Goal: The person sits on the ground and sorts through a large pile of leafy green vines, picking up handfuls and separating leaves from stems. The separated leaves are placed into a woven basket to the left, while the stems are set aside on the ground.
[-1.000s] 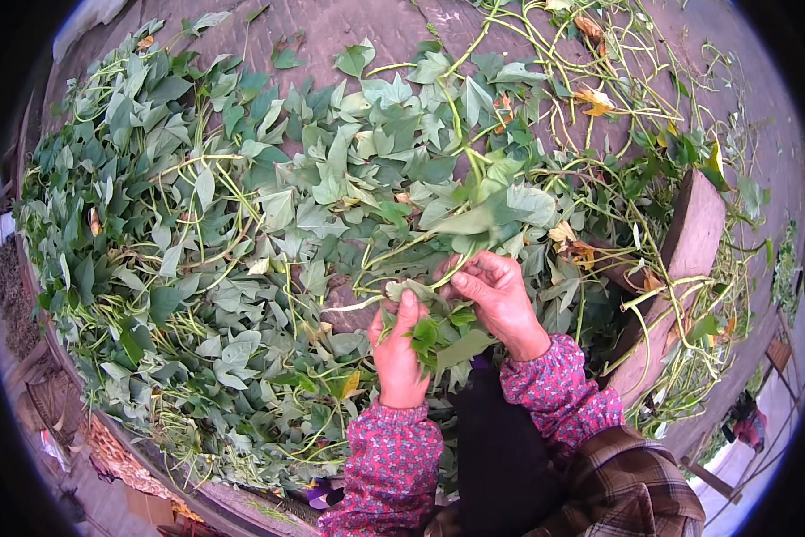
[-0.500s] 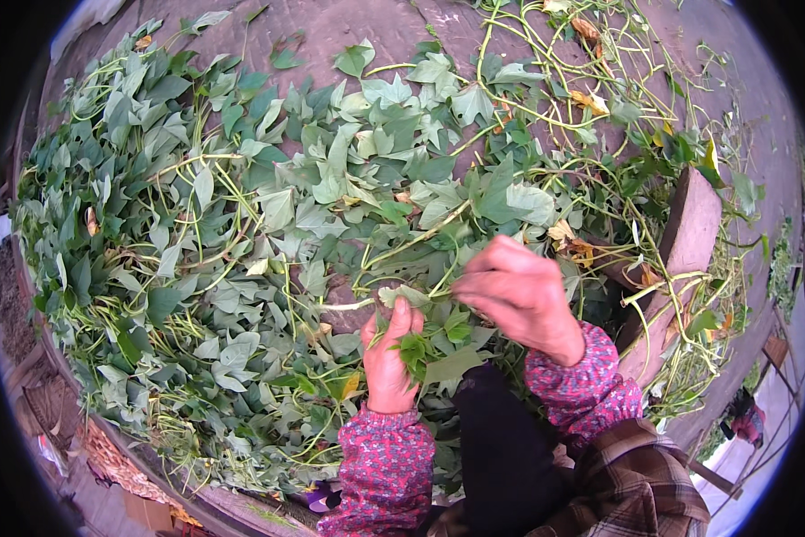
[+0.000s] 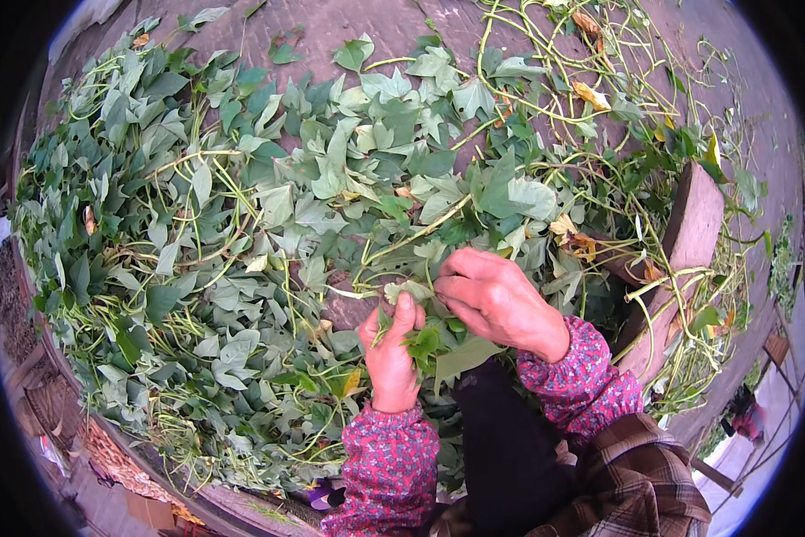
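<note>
My left hand (image 3: 391, 353) is closed on a leafy vine stem, its thumb pressed up against a pale green leaf (image 3: 406, 292). Small bright green leaves (image 3: 427, 347) stick out beside its fingers. Just to the right, my right hand (image 3: 496, 300) is closed, its fingertips pinched at the edge of that same sprig; the exact bit between them is hidden. Under and around both hands spreads a thick heap of lobed green leaves (image 3: 322, 170) on yellow-green stems.
A curved wooden piece (image 3: 680, 259) stands at the right with stripped stems (image 3: 689, 282) hanging over it. More bare vines (image 3: 563, 80) lie at the far right on the brown ground surface (image 3: 331, 27). Wood chips (image 3: 120, 456) and a cardboard box (image 3: 150, 510) sit at the lower left.
My right hand has come left and slightly down, from a little apart to touching the sprig at my left thumb. The left hand has hardly moved and keeps its hold.
</note>
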Available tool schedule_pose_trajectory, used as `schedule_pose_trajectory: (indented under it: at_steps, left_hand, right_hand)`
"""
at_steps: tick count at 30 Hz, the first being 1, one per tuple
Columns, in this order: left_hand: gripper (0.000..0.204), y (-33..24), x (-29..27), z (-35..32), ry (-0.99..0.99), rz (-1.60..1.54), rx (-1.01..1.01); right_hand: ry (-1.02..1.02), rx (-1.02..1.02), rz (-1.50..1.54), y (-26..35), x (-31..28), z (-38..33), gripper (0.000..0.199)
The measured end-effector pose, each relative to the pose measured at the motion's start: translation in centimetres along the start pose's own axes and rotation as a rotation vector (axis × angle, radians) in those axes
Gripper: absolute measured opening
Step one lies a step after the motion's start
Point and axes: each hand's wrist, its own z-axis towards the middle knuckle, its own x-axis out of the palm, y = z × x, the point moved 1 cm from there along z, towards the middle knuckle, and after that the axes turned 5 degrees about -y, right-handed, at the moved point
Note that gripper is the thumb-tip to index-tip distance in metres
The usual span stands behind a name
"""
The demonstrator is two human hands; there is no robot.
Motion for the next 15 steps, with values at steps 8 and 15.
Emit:
schedule_pose_trajectory:
  at_steps: [8,15]
  left_hand:
    - [0.025,-0.1,-0.7,1.1,-0.056,0.064,0.128]
    - [0.043,-3.2,-3.5,0.0,-0.043,1.359,0.761]
  right_hand:
    - [-0.681,0.836,1.140,-5.1,-0.7,-1.2,0.009]
    - [-0.605,0.709,0.903,-4.5,-1.8,-2.1,0.010]
